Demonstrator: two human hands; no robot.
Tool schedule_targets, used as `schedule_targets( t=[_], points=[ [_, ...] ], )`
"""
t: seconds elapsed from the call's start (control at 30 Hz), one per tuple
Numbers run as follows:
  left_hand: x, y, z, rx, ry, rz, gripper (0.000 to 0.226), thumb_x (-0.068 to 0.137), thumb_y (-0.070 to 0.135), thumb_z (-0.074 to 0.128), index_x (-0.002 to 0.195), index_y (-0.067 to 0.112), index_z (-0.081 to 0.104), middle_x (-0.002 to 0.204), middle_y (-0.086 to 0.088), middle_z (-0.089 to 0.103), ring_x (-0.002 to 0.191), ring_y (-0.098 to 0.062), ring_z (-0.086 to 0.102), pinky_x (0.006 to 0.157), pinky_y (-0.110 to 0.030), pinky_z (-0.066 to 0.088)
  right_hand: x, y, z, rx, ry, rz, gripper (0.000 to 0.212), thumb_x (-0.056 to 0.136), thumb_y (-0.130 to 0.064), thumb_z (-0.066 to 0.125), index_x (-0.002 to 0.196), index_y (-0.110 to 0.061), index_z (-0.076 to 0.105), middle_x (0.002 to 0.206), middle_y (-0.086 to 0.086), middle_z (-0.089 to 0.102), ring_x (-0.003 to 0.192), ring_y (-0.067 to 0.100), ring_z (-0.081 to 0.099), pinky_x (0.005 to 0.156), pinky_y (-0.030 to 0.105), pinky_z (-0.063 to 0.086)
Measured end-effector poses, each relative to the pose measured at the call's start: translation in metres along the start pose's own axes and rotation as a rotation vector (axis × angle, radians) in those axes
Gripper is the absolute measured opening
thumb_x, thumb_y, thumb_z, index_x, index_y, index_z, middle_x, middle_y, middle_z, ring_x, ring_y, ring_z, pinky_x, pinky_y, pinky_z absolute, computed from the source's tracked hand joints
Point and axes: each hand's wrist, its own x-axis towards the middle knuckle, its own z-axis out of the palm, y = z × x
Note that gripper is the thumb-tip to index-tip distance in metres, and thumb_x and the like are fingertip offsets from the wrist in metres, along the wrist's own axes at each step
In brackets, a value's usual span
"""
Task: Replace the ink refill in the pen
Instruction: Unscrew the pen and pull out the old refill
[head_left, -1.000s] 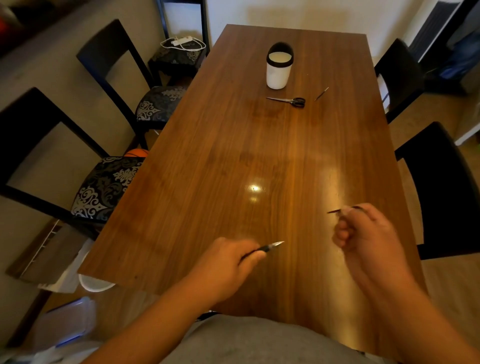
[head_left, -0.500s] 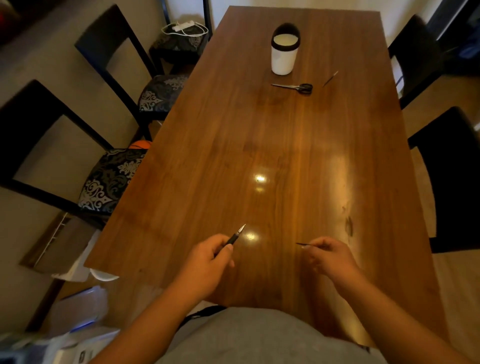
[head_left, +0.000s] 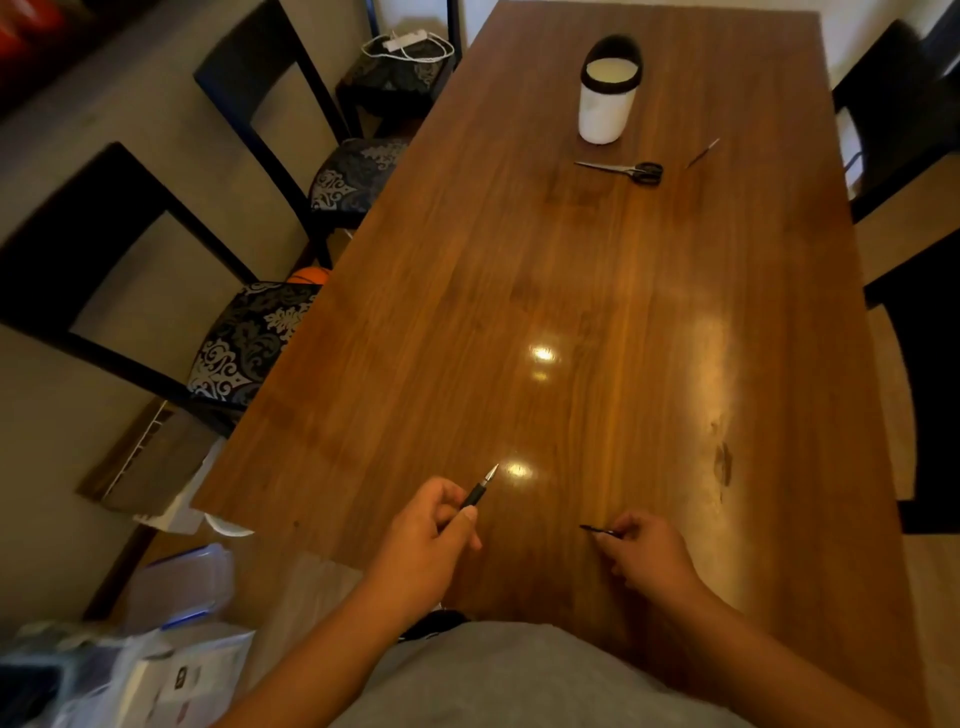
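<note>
While left hand grips pen, right hand pinches refill.

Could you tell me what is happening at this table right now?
A person sits at a wooden table with a pen part in each hand. The left hand grips the black pen body, its silver tip pointing up and away. The right hand pinches a thin dark refill, pointing left toward the pen. The two parts are apart, so the refill is not in the pen yet. At the far end lie scissors, another thin stick-like piece and a white cup.
</note>
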Motion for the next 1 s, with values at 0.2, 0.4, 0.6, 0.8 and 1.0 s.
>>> schedule_targets(
  t=[0.2,0.4,0.6,0.8,1.0],
  points=[
    [-0.002,-0.003,0.005,-0.031,-0.024,0.001,0.008,0.095,0.024,0.053,0.089,0.029,0.055,0.073,0.001,0.073,0.055,-0.02,0.051,0.055,-0.036,0.042,-0.004,0.004,-0.007,-0.123,0.014,-0.08,0.018,0.081,-0.024,0.076,0.087,-0.016,0.062,0.076,0.011,0.068,0.062,0.022,0.063,0.049,0.029,0.044],
    [-0.004,0.003,0.01,-0.056,-0.053,0.029,0.011,0.095,0.025,0.055,0.087,0.033,0.057,0.072,0.0,0.072,0.055,-0.019,0.05,0.054,-0.036,0.041,-0.017,0.0,-0.014,-0.074,0.013,-0.095,0.011,0.082,-0.019,0.075,0.087,-0.016,0.066,0.066,0.002,0.062,0.053,0.014,0.055,0.046,0.024,0.04],
    [-0.007,0.015,0.02,-0.049,-0.098,0.119,0.002,0.087,0.036,0.06,0.088,0.037,0.062,0.077,-0.002,0.07,0.06,-0.012,0.056,0.056,-0.032,0.045,-0.069,-0.044,-0.022,0.237,-0.137,-0.271,0.004,0.085,-0.021,0.071,0.087,-0.019,0.074,0.066,-0.002,0.07,0.052,0.005,0.061,0.05,0.02,0.047],
    [-0.013,0.03,0.031,0.003,-0.125,0.282,0.003,0.083,0.034,0.063,0.086,0.034,0.062,0.068,0.007,0.061,0.06,-0.005,0.053,0.056,-0.02,0.042,-0.108,-0.087,-0.025,0.529,-0.175,-0.358,0.006,0.086,-0.008,0.067,0.082,-0.004,0.07,0.065,0.012,0.068,0.047,0.013,0.06,0.042,0.022,0.047],
    [-0.02,0.044,0.028,0.045,-0.144,0.339,0.01,0.083,0.028,0.07,0.088,0.032,0.062,0.071,0.009,0.064,0.056,0.0,0.053,0.051,-0.014,0.04,-0.121,-0.092,-0.035,0.569,-0.142,-0.383,0.014,0.084,-0.01,0.067,0.072,-0.005,0.067,0.059,0.013,0.066,0.045,0.014,0.059,0.042,0.021,0.048]
  ],
)
